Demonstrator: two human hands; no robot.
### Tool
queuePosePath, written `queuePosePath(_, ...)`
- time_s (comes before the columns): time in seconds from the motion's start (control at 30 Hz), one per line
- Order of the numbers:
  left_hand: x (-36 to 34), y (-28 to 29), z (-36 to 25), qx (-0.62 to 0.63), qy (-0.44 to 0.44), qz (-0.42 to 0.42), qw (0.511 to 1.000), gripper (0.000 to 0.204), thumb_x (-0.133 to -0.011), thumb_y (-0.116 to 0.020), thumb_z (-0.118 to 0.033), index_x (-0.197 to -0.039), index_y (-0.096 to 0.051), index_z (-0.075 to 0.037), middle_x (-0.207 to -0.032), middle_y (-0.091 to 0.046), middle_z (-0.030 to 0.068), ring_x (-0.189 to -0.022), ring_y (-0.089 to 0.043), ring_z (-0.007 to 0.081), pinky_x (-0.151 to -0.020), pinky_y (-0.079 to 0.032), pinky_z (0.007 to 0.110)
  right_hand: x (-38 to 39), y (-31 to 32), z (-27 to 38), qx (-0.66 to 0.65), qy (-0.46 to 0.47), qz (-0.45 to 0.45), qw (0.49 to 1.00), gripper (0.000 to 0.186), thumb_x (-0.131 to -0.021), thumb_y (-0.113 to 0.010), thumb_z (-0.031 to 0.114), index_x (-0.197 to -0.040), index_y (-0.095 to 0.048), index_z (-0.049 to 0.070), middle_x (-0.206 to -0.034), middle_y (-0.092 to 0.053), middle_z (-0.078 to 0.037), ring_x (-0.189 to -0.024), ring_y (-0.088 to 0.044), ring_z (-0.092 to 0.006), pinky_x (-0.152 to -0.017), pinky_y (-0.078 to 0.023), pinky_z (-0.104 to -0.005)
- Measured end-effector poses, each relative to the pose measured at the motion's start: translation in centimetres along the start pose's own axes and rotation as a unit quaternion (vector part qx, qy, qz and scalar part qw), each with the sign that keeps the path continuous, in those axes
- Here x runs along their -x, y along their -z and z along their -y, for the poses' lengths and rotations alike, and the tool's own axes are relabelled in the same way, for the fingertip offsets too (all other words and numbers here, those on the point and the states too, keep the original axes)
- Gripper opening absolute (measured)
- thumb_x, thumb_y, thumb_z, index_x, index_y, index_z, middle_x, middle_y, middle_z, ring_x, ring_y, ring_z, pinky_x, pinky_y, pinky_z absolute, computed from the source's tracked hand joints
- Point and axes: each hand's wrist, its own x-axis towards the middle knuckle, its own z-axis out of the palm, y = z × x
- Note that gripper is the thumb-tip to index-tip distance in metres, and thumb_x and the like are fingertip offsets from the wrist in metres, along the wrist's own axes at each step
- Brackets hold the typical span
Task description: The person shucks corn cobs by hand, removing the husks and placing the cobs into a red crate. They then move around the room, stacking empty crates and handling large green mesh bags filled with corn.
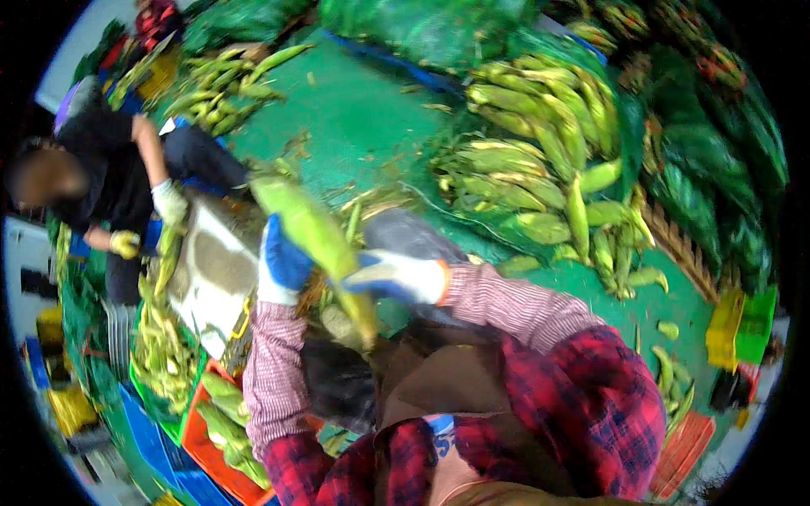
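Observation:
A long ear of corn in its green husk slants across in front of me, smeared by motion, its yellowish end toward my lap. My right hand, in a white and blue glove, closes on its lower part from the right. Against its left side is my left hand, in a blue and white glove, with the fingers bent toward the husk; their tips are partly hidden. Loose strands of husk show between my hands.
Piled corn lies on green netting to the right, with more ears at the far left. An orange crate of corn stands by my left arm, near a green crate of husks. A gloved co-worker sits at left, holding corn.

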Motion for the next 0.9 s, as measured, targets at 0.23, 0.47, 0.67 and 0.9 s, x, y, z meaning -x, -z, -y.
queuePosePath(0.23,0.6,6.5,-7.7,-0.162,-0.145,-0.147,0.965,0.042,-0.092,-0.061,-0.017,-0.132,-0.053,-0.006,-0.127,-0.061,0.0107,-0.114,-0.058,0.0256,-0.1,-0.046,0.04,0.9,6.8,-0.6,0.241,0.142,-0.209,0.937,0.037,-0.094,-0.065,0.024,-0.124,-0.059,0.004,-0.101,-0.067,-0.006,-0.089,-0.063,-0.0145,-0.076,-0.054,-0.0303)
queuePosePath(0.47,4.5,6.0,-13.8,-0.8,-0.252,-0.328,0.435,0.087,-0.067,-0.084,-0.018,-0.142,-0.043,0.0,-0.127,-0.056,0.0193,-0.115,-0.056,0.0338,-0.1,-0.045,0.04,16.5,28.5,-3.0,0.374,-0.051,-0.627,0.681,0.043,-0.089,-0.066,0.036,-0.119,-0.062,0.006,-0.103,-0.07,-0.011,-0.092,-0.067,-0.0215,-0.082,-0.053,-0.0341)
queuePosePath(0.67,6.5,6.5,-11.3,-0.877,-0.05,-0.342,0.333,0.082,-0.058,-0.083,-0.021,-0.134,-0.055,-0.01,-0.117,-0.063,0.0176,-0.105,-0.062,0.0358,-0.095,-0.047,0.043,31.6,35.3,-9.4,0.456,-0.305,-0.675,0.493,0.067,-0.083,-0.06,0.042,-0.139,-0.048,0.006,-0.133,-0.057,-0.022,-0.12,-0.056,-0.0368,-0.103,-0.043,-0.0415)
queuePosePath(0.9,7.7,10.2,-12.6,-0.901,-0.006,-0.351,0.256,0.083,-0.058,-0.082,-0.029,-0.136,-0.055,-0.015,-0.115,-0.064,0.0181,-0.105,-0.062,0.0351,-0.092,-0.05,0.042,29.0,35.6,-10.9,0.664,-0.391,-0.445,0.457,0.067,-0.08,-0.066,0.039,-0.141,-0.048,0.016,-0.146,-0.045,-0.013,-0.133,-0.042,-0.0326,-0.108,-0.036,-0.0472)
